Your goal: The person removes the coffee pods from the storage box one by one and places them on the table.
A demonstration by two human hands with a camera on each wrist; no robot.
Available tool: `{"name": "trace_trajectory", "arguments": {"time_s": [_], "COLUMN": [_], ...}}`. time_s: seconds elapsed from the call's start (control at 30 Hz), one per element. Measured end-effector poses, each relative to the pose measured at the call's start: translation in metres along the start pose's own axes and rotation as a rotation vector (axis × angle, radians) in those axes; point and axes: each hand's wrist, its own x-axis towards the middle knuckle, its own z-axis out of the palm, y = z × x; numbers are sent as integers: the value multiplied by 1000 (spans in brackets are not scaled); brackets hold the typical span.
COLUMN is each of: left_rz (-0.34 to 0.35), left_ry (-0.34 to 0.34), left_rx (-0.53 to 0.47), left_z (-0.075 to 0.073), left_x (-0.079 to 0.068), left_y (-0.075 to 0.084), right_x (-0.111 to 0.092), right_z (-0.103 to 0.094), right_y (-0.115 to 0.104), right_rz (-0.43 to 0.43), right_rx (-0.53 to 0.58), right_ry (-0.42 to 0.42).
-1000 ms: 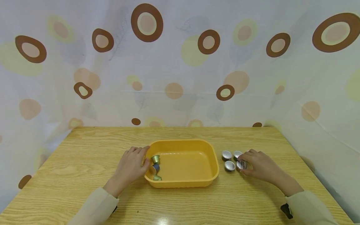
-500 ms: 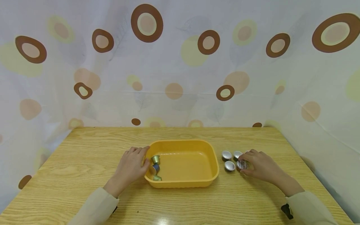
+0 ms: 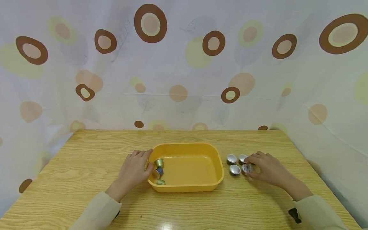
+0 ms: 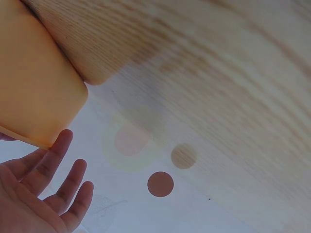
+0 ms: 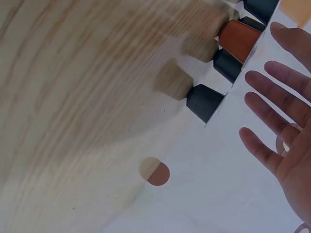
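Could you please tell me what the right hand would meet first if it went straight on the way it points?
Probably the silver-lidded capsule nearest the right hand; whether they touch is unclear.

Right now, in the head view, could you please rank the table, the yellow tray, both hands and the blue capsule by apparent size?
Largest to smallest:
1. Table
2. Yellow tray
3. Left hand and right hand: too alike to rank
4. Blue capsule

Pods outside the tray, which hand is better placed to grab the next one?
Probably the right hand: it hovers close by a pod, while the left hand is across the tray, at its left rim.
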Motion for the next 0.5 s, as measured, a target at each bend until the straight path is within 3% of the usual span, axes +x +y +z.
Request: {"name": "trace_trajectory", "arguments": {"time_s": [0.2, 0.5], "left_rz": [-3, -4], "left_ry": [-6, -5], "left_rx": [0, 0], "left_z": [-1, 0], "left_x": [0, 1], "left_y": [0, 0], "right_x": [3, 16], "right_z": [-2, -7], "right_y": [-3, -14], "right_rz": [-14, -100], "right_rx": [14, 9], "right_ry": [24, 93]}}
